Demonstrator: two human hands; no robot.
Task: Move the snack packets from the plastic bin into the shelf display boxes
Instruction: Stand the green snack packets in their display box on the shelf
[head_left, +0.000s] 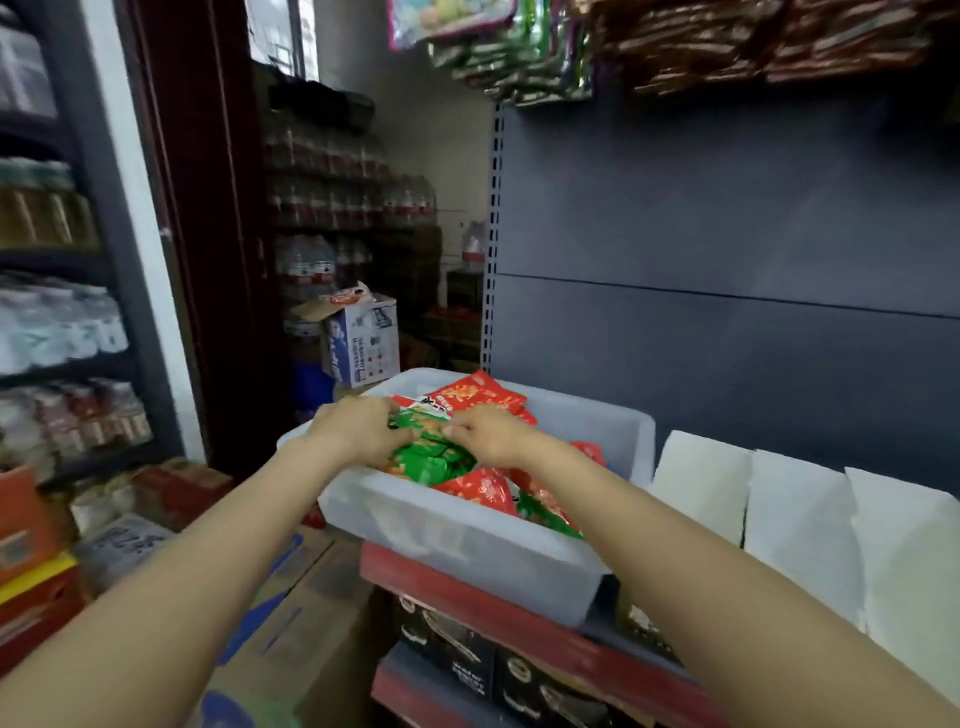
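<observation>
Head view: left hand (353, 428) and right hand (491, 434) both grip green snack packets (428, 457) over the plastic bin (467, 540).

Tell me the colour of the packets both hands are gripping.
Green packets, with orange print; seen in the head view.

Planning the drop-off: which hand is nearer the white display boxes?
Right. The right hand grips green packets in the bin, on the side toward the white display boxes; the left hand is farther away.
</observation>
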